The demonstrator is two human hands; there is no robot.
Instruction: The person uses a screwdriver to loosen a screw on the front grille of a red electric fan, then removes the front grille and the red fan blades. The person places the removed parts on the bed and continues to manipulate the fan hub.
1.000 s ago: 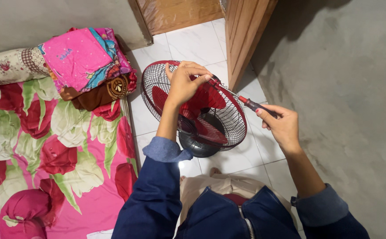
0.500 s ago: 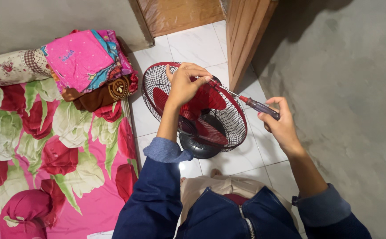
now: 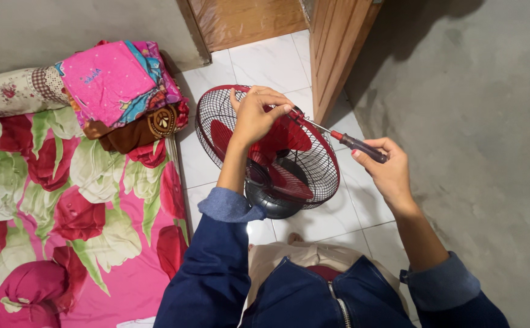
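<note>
Right, top-down view of your two hands at a fan on the floor.

Mattress [image 3: 64, 200]: biggest thing, fills the left side; pink cover w/ big red flowers and green leaves. Lies flat, its right edge runs just beside the fan.

Wall [image 3: 477, 121]: grey, rough, takes up the right side.

Floor [image 3: 265, 61]: white glossy tiles, a strip btwn mattress and wall. You're seated on it; blue denim jacket and beige trousers show at the bottom.

Door frame [image 3: 331, 42]: brown wood, top centre, just behind the fan's far rim.

Folded cloths [image 3: 119, 85]: pink, blue and brown pile at the mattress's top end, near the fan's left rim but apart from it. Floral bolster [image 3: 10, 91] lies left of the pile.

Fan [image 3: 289, 176]: stands on the tiles right in front of you, btwn your forearms. Black wire grille w/ dark red rim, red blades inside, dark round motor housing at the lower part. Grille is tilted, facing up twd you.

Left hand [image 3: 254, 115]: closed round the top of the grille rim, fingers curled over it, thumb on the near side. Steadies the fan.

Right hand [image 3: 386, 173]: closed on the screwdriver handle, fingers wrapped, right of the fan and clear of the grille.

Screwdriver [image 3: 344, 138]: dark handle w/ red collar, thin metal shaft. Slants up-left from your right hand; tip meets the rim just beside your left fingertips [image 3: 286, 109]. Can't tell what the tip sits in, too small.
</note>
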